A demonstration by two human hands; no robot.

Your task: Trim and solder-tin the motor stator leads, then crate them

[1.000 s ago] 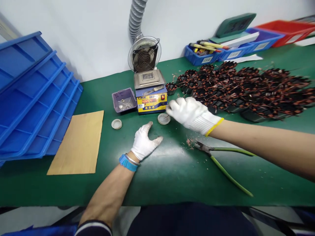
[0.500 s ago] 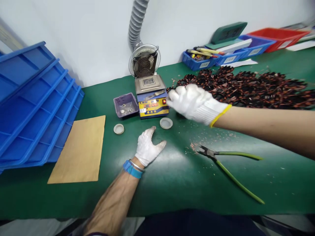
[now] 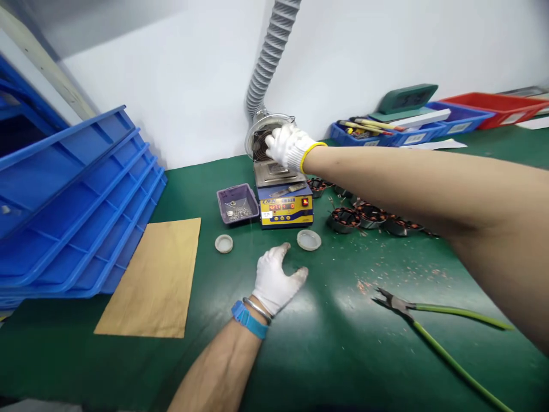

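My left hand (image 3: 277, 280), in a white glove, rests over the green table with thumb and fingers spread, holding nothing. Just beyond its fingertips is a shallow round dish (image 3: 309, 240); a smaller dish (image 3: 223, 244) lies farther left. My right hand (image 3: 288, 147), gloved in white with a yellow cuff, is above the solder pot (image 3: 286, 212), in front of its fan (image 3: 260, 146). Its fingers are curled; what they hold, if anything, is hidden. A flat metal blade (image 3: 289, 190) lies on the pot's front ledge. Several copper-wound stators (image 3: 344, 219) stand beneath my right forearm.
A purple tray (image 3: 238, 220) with small metal bits stands left of the pot. Green-handled cutters (image 3: 398, 304) lie opened at right near copper scraps. Blue crates (image 3: 81, 229) and brown cardboard (image 3: 150, 280) occupy the left. Behind are blue bins (image 3: 414, 138) and a red bin (image 3: 493, 109).
My right hand has moved left and away from me, from beside the solder pot to above it. My left hand keeps its spread pose. The view has shifted, and the display digits differ.
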